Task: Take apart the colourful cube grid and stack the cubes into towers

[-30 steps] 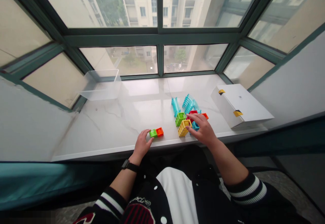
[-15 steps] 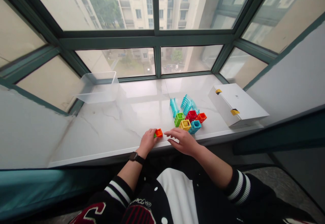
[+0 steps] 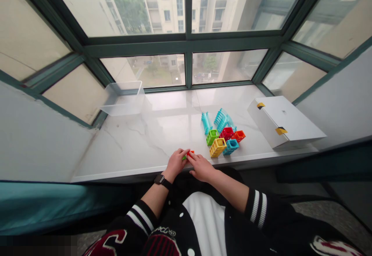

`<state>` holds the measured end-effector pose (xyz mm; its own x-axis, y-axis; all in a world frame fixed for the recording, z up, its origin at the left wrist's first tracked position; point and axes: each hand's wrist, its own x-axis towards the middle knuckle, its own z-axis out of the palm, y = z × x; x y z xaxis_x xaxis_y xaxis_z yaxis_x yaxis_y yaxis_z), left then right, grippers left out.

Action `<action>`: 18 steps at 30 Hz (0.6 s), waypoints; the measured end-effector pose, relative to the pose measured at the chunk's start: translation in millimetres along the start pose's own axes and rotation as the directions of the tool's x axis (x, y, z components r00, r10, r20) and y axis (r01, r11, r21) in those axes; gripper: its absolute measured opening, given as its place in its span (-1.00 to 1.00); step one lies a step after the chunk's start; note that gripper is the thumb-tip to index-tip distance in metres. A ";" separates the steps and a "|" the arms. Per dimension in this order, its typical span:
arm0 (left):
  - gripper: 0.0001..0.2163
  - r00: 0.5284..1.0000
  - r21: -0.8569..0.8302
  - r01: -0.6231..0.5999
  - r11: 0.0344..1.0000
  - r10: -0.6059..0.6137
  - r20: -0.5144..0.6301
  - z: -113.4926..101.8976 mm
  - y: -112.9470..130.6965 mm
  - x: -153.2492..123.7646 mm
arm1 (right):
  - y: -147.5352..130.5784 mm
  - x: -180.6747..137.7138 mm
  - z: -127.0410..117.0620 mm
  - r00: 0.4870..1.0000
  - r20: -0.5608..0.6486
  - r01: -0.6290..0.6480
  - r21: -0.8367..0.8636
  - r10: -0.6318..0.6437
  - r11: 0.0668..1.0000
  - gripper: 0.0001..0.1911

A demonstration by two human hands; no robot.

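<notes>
Near the front edge of the sill, my left hand (image 3: 176, 164) is closed around a small green block (image 3: 184, 157) joined or pressed against an orange block (image 3: 191, 153). From the other side my right hand (image 3: 202, 167) has its fingers on the orange block, covering most of it. Right of my hands stand toy building blocks: yellow (image 3: 217, 148), blue (image 3: 231, 147), green (image 3: 212, 137), dark red (image 3: 226, 133) and orange-red (image 3: 239, 136). Behind them lie a translucent turquoise straight piece (image 3: 207, 123) and curved turquoise pieces (image 3: 222, 119).
A clear plastic bin (image 3: 123, 99) sits at the back left of the white marbled sill (image 3: 136, 143). On the right lies a white box (image 3: 287, 120) with yellow-and-black tabs. Green-framed windows (image 3: 188, 47) close in the back and sides.
My right hand has moved left and now touches the orange block held by my left hand. The view has shifted slightly, so the scene sits further right.
</notes>
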<state>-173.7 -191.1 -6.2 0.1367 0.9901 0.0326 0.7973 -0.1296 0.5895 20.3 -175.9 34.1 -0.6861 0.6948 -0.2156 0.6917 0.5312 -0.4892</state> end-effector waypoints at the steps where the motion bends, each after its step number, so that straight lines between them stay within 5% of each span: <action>1: -0.49 1.000 -0.009 0.000 1.000 0.000 0.008 -0.8 -0.9 -0.5 | -0.8 0.1 2.0 1.000 0.002 -0.006 -0.019 0.006 1.000 -0.08; 11: -0.42 0.976 -0.248 0.157 0.956 -0.189 -0.112 -26.3 -23.0 -14.7 | 7.0 -0.3 10.0 0.998 0.001 -0.066 -0.125 0.066 0.990 -0.04; 18: -0.43 0.931 -0.726 0.176 0.665 -0.351 -0.096 -45.8 -11.3 -26.0 | 5.0 -2.5 -6.0 0.988 -0.156 0.006 -0.026 -0.010 1.000 -0.17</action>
<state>-213.1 -212.9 23.3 -0.2090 0.9729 -0.0990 0.1269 0.1273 0.9837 26.8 -172.1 37.2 -0.6491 0.7568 -0.0766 0.6934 0.5474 -0.4685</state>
